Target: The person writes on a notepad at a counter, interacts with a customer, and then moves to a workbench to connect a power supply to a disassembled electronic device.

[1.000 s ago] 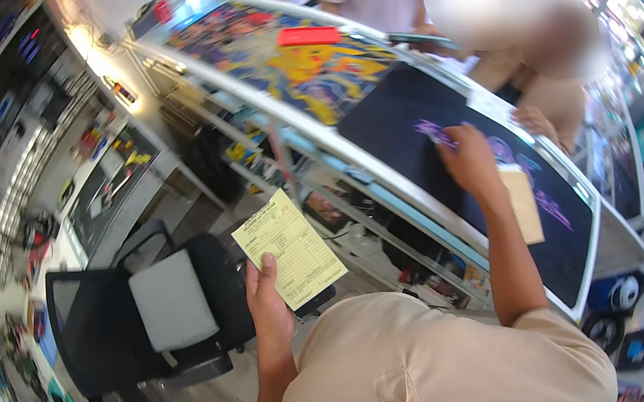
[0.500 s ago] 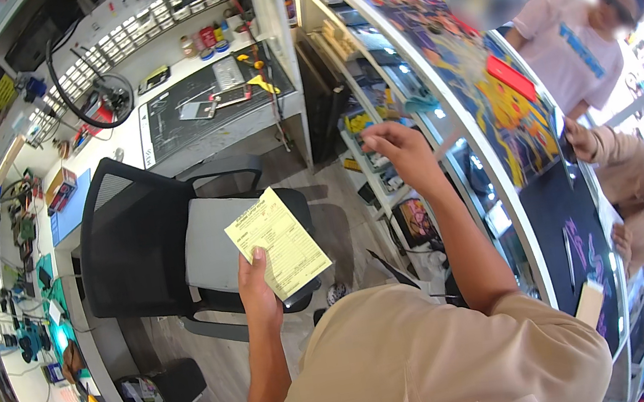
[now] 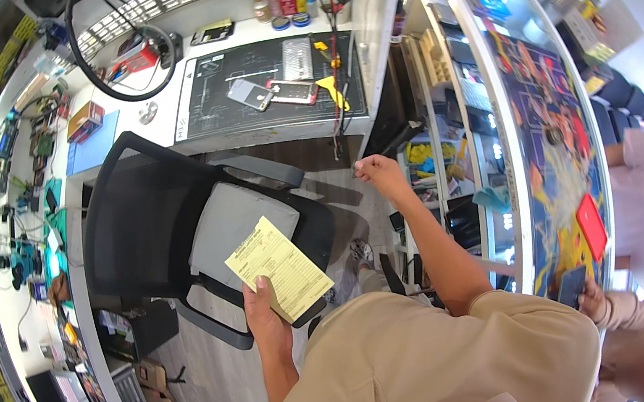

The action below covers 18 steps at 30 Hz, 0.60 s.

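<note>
My left hand (image 3: pixel 268 316) is closed on a yellow paper form (image 3: pixel 281 269), its thumb lying flat over the sheet's lower left. Behind the form is the grey seat pad of a black mesh office chair (image 3: pixel 142 222). My right hand (image 3: pixel 380 176) hangs over the floor between the chair and the shelves, fingers curled in toward the thumb. Whether something small is pinched there, I cannot make out. Beyond it, a workbench carries a black work mat (image 3: pixel 205 110) with a grey phone (image 3: pixel 249 94), an opened phone with a red edge (image 3: pixel 293 91) and a yellow tool (image 3: pixel 332 94).
To the right runs a glass display counter (image 3: pixel 517 194) with stocked shelves and a red phone-shaped item (image 3: pixel 591 227) on top. Two people are beyond it; one person's hand (image 3: pixel 590 297) holds a dark phone (image 3: pixel 572 287). On the left, a side bench (image 3: pixel 42 333) holds tools and cables.
My view has swung to the right and toward the bench. My right hand has come lower and nearer the chair, its fingers more drawn in. The form stays in my left hand.
</note>
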Tool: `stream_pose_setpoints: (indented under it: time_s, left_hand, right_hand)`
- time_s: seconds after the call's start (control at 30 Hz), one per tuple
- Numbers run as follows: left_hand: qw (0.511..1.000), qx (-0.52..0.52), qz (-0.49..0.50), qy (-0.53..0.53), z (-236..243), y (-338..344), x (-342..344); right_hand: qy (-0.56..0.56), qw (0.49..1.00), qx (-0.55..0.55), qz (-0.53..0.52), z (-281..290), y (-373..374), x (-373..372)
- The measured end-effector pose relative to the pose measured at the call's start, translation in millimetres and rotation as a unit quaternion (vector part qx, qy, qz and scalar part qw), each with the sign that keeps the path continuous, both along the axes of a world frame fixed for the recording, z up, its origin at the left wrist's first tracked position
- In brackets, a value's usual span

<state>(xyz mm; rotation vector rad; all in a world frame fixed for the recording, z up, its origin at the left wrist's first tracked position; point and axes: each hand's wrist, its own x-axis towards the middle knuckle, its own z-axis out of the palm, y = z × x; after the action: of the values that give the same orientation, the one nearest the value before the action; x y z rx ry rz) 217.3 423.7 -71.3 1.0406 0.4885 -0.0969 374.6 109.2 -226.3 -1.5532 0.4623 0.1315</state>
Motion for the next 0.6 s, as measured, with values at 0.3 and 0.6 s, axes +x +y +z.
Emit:
stream_pose_setpoints:
  time_s: [0.3, 0.6]
  left_hand:
    - [0.999, 0.015, 0.047, -0.010, 1.5, -9.5, 34.7]
    - [0.980, 0.063, -0.173, -0.076, 6.1, 13.1, 34.6]
  right_hand:
    - [-0.060, 0.995, -0.044, 0.061, 51.9, -18.5, 87.6]
    - [-0.117, 0.927, 0.176, 0.309, 138.5, 64.7, -8.8]
